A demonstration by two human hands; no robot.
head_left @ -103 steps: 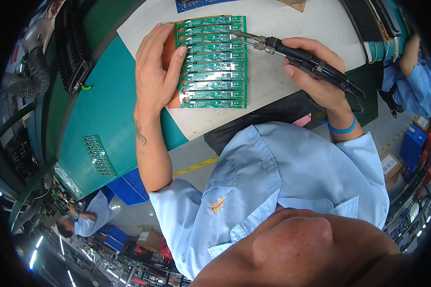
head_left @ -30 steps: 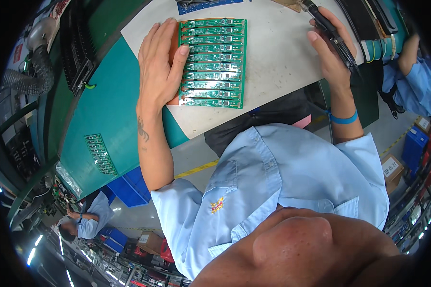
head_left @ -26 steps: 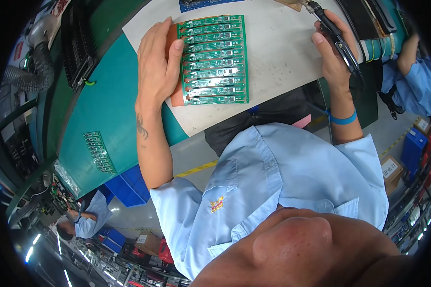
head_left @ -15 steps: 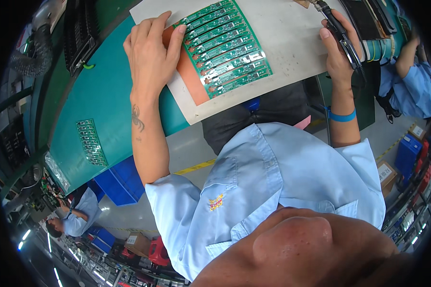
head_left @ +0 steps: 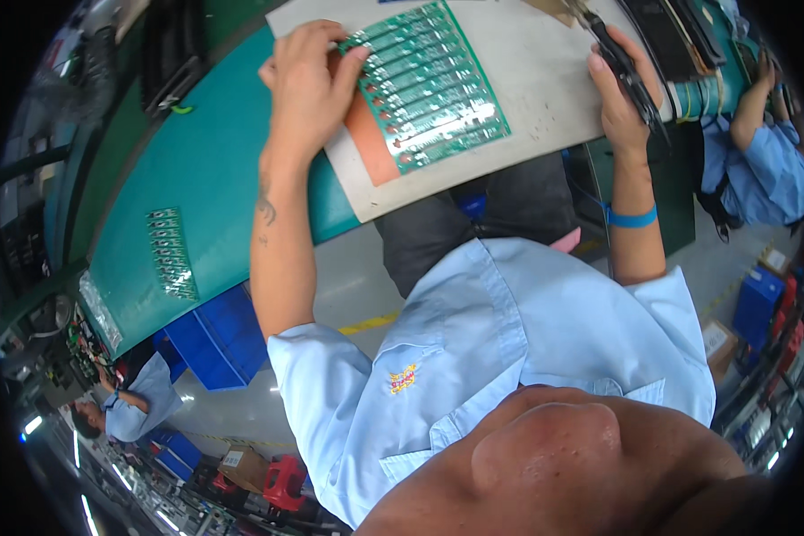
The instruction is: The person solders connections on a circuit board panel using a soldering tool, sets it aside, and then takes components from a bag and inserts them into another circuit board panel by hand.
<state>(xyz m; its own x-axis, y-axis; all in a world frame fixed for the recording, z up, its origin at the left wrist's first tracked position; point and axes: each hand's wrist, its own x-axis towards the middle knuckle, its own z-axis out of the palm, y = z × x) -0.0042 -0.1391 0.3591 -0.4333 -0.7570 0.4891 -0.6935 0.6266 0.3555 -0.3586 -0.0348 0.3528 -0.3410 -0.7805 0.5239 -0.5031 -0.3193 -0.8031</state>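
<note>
A green circuit board panel point(head_left: 433, 85), split into several long narrow strips, lies over an orange-brown sheet point(head_left: 372, 147) on a whitish work mat point(head_left: 536, 89). My left hand point(head_left: 311, 85) grips the panel's upper left edge, its thumb on the board and its other fingers bent beside it. To the right of the panel, my right hand point(head_left: 627, 94) is wrapped round a black-handled hand tool point(head_left: 623, 67) with a metal end pointing up and left. The tool is apart from the panel, and its exact kind does not show clearly.
A smaller circuit board panel point(head_left: 170, 255) lies on the green bench top point(head_left: 232, 170) at left. Black trays point(head_left: 670, 40) sit at the upper right. A blue bin point(head_left: 219, 335) stands below the bench edge. Other people are at far left and far right.
The view has shifted slightly, so mat, panel and left hand appear a little further right. The right hand still holds the tool, now slightly further left in view.
</note>
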